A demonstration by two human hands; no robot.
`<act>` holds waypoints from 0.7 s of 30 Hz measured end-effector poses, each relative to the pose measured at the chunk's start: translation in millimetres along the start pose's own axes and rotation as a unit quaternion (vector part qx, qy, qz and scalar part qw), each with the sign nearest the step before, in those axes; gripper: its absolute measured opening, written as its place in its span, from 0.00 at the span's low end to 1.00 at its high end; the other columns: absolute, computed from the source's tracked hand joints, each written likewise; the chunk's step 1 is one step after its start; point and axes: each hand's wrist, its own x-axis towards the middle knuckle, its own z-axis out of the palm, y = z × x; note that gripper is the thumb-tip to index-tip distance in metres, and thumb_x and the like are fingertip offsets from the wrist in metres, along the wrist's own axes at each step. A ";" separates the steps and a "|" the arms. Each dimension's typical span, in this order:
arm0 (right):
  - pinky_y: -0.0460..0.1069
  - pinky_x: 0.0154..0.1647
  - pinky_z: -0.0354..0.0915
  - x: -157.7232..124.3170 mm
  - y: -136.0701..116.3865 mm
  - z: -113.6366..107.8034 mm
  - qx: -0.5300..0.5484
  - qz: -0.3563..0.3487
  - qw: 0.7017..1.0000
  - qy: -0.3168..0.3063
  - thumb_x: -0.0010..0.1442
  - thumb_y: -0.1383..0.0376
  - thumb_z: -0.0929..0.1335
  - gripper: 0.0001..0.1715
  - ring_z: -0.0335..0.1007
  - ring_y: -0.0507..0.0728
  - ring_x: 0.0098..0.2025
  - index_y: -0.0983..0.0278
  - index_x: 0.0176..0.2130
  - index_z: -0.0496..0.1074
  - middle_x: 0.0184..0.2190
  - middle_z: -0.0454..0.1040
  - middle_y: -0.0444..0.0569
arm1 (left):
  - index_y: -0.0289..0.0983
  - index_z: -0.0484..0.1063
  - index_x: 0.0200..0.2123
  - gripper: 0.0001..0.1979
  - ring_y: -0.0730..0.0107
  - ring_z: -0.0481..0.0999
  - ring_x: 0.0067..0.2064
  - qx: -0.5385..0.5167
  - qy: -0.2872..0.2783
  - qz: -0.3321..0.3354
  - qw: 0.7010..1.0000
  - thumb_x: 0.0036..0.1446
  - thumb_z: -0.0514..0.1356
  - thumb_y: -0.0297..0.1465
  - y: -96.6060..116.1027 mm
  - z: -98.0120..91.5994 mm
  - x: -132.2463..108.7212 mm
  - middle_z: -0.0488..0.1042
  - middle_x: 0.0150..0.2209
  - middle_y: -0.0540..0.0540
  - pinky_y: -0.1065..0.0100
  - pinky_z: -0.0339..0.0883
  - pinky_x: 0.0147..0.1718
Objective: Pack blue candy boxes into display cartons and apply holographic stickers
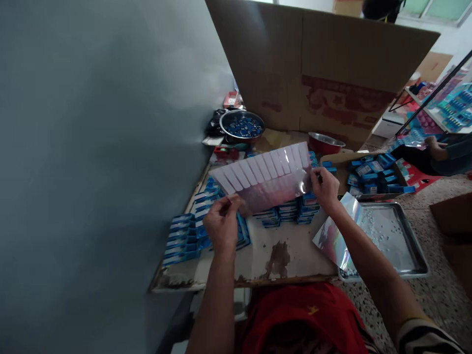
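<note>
Between my two hands a sheet of stickers (pixel 265 169) is stretched, tilted above the table. White strip-shaped labels line its upper part, and the lower part is shiny, see-through backing. My left hand (pixel 223 221) pinches its lower left corner, fingers closed. At the right edge my right hand (pixel 325 189) grips it with closed fingers. Behind and below the sheet stand stacks of small blue boxes (pixel 287 214), partly hidden by it. More blue boxes (pixel 182 238) lie in rows at the left of the table.
A metal tray (pixel 391 236) with scattered small pale pieces sits right, a shiny holographic sheet (pixel 332 236) over its edge. Beyond are a carton of blue boxes (pixel 372 174), a bowl of blue pieces (pixel 241 125) and a large cardboard panel (pixel 332 64). Another person's hand (pixel 437 147) is far right.
</note>
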 end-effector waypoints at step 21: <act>0.53 0.43 0.73 7.4 -6.3 -17.3 0.185 0.136 0.973 -0.024 0.65 0.41 0.66 0.33 0.79 0.62 0.42 0.64 0.50 0.82 0.40 0.84 0.53 | 0.38 0.68 0.21 0.24 0.70 0.73 0.29 -0.181 -0.123 -0.128 0.967 0.30 0.80 0.39 48.9 35.9 20.5 0.72 0.24 0.53 0.69 0.67 0.29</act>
